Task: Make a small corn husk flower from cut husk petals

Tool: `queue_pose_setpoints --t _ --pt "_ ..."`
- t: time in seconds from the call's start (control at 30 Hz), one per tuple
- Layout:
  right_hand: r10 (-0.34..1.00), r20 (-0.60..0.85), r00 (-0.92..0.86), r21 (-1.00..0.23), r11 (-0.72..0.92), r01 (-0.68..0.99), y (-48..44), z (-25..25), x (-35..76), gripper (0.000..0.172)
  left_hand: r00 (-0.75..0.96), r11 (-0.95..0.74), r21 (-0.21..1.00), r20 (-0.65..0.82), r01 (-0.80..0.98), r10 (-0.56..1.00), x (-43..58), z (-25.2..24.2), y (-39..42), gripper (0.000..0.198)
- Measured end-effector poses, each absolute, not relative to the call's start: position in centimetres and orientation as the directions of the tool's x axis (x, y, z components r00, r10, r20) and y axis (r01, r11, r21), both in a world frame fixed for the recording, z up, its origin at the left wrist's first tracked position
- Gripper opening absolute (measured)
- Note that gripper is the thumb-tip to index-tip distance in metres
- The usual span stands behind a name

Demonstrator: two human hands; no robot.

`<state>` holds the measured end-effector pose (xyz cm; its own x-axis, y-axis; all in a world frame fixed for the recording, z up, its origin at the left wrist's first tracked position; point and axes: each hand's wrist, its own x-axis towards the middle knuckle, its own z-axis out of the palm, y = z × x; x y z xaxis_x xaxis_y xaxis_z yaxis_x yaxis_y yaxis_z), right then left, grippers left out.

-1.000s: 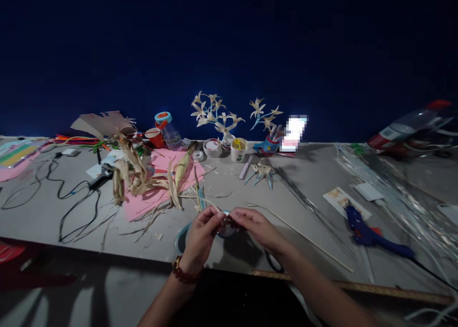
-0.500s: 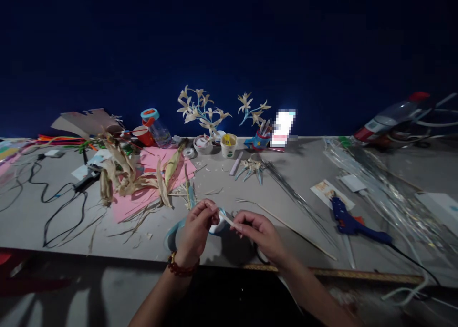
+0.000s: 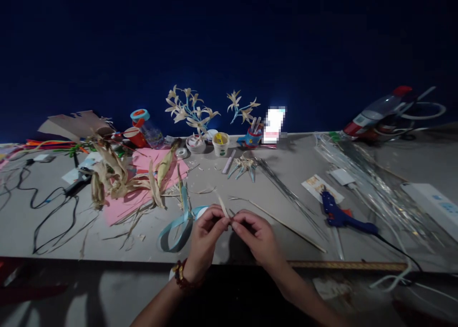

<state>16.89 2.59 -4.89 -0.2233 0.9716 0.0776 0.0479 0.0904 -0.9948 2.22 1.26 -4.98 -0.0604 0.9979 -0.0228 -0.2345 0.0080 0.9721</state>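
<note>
A narrow, pale strip of corn husk point(image 3: 222, 205) stands tilted up from my fingertips above the front of the table. My left hand point(image 3: 207, 234) is closed, pinching the strip's lower end between thumb and fingers. Against it, my right hand point(image 3: 256, 234) is also closed in a pinch at that same end; its fingertips hide the base of the strip. Behind and left of my left hand, a light blue ribbon point(image 3: 165, 239) loops on the table, with a white roll point(image 3: 202, 213) partly covered by my fingers.
Dried corn husks point(image 3: 116, 174) lie on pink paper point(image 3: 119, 205) at left. Husk flowers on blue stems point(image 3: 195, 115) rise behind small cups point(image 3: 221, 148). Several thin wires point(image 3: 282, 186), a long thin stick point(image 3: 286, 224) and a blue glue gun point(image 3: 339, 217) lie to the right.
My hands have come together at one end of the husk strip, which now points upward instead of stretching between them. The view has shifted slightly right.
</note>
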Motion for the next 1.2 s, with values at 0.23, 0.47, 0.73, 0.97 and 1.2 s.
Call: queue_pose_setpoints --t 0.23,0.47,0.73,0.97,1.2 --pt "0.959 0.097 -0.266 -0.857 0.216 0.467 1.7 -5.5 20.8 0.014 -0.036 0.041 0.961 -0.052 -0.272 0.998 1.7 -5.1 1.4 0.018" --pt "0.954 -0.037 -0.299 -0.408 0.259 0.875 -1.3 -8.3 24.0 0.032 0.009 0.103 0.967 -0.104 -0.233 0.995 0.2 -6.3 1.9 0.016" --pt "0.959 -0.184 -0.216 -0.329 0.147 0.933 -0.1 -6.8 24.1 0.009 0.008 0.080 0.966 -0.080 -0.246 0.997 -0.7 -6.2 1.9 0.014" --pt "0.903 -0.360 -0.235 -0.913 -0.289 0.287 -0.1 -7.6 25.8 0.032 -0.015 0.015 0.986 -0.017 -0.165 1.000 -1.3 -5.5 2.2 0.014" --pt "0.852 -0.353 -0.385 -0.911 -0.406 -0.064 -1.1 -7.2 23.0 0.050 0.058 -0.016 0.993 0.023 -0.121 0.998 0.1 -3.9 2.8 0.014"
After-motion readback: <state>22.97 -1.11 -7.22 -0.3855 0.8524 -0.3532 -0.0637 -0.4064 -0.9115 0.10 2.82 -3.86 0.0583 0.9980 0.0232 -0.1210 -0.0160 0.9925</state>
